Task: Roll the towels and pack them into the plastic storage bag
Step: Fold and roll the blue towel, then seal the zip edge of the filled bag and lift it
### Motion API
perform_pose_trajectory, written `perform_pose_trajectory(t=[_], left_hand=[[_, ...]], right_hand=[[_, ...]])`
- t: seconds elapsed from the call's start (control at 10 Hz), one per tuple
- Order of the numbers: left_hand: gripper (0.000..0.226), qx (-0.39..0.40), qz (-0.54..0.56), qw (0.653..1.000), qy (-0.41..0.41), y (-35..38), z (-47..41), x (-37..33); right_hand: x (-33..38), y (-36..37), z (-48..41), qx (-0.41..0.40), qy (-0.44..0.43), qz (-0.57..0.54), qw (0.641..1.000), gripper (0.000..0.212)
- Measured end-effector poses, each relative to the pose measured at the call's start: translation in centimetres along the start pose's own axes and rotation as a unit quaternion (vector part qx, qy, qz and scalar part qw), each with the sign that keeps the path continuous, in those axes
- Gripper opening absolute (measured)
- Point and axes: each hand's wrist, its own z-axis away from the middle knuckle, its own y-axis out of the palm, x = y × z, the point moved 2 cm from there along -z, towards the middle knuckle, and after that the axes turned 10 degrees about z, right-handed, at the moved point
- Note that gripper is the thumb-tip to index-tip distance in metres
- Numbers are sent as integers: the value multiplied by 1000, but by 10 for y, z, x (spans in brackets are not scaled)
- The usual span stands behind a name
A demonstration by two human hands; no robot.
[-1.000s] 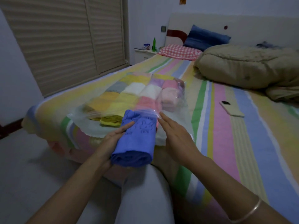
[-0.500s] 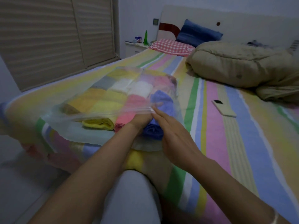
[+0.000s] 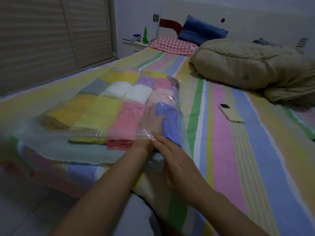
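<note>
Pushing the blue towel roll [image 3: 170, 123] home, my left hand [image 3: 150, 119] is now wrist-deep in the plastic storage bag [image 3: 56, 150]. Its fingers [image 3: 148, 110] lie against the roll's left side, wedged between it and the pink roll [image 3: 127, 120]. Through the film they are blurred, and I cannot tell whether they curl round the towel or only press it.

My right hand [image 3: 177, 164] stays outside with its fingers [image 3: 160, 142] straight and together. Their tips touch the upper lip of the bag, just right of my left wrist, and seem to hold the mouth up.

A second ago the blue roll sat wholly outside the mouth, between both hands. Half a second ago it was partway in. Now nearly all of it lies under the film, and only its near end shows past the upper lip, beside my right fingertips. I judge that this fills the near row's right-hand slot.

Left of my fingers run the yellow rolls [image 3: 98, 113]. Beyond them lie the white rolls [image 3: 129, 92] and further rows. The bag looks close to full, so drawing my left hand out and closing the mouth is probably what remains.

Well to the right of both hands a phone [image 3: 230, 113] lies on the striped bed [image 3: 238, 167], with a bundled duvet [image 3: 247, 65] far beyond it.
</note>
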Motion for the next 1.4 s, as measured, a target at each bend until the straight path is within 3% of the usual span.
perform_pose_trajectory(t=[0.1,0.2,0.3,0.4,0.5,0.6,0.7,0.8,0.9,1.1,1.2,1.3,1.4], left_hand=[[36,-57,-22,998,22,32,-10,29],[52,-129,-160,972,115,50,-26,50],[76,-40,-279,947,154,63,-30,58],[79,-46,-275,944,174,70,-26,64],[72,-99,-150,969,172,74,-4,68],[68,-136,-96,966,200,85,17,80],[76,-132,-121,964,198,87,22,82],[63,-151,-133,962,182,93,16,74],[51,-171,-145,961,160,102,10,66],[50,-202,-125,963,131,119,1,39],[50,-242,-87,958,125,134,3,7],[43,-316,11,937,144,155,22,-26],[19,-382,226,892,88,164,54,-42]], right_hand=[[2,-2,-2,-13,15,-24,1000,63],[3,-2,-3,-22,22,-24,999,60],[2,1,-3,-7,29,-24,999,57],[-2,-1,4,-12,19,-61,998,42],[-18,-12,19,-99,135,-92,982,23],[-62,-14,40,-86,407,-60,907,2],[-83,-1,50,49,518,-189,833,36],[-74,7,47,96,486,-265,827,45],[-73,9,45,85,471,-270,835,40],[-100,-13,50,67,440,-178,878,43],[-117,-27,63,70,441,-175,878,41],[-127,-26,77,55,465,-270,841,40],[-128,-22,83,44,455,-287,842,40]])
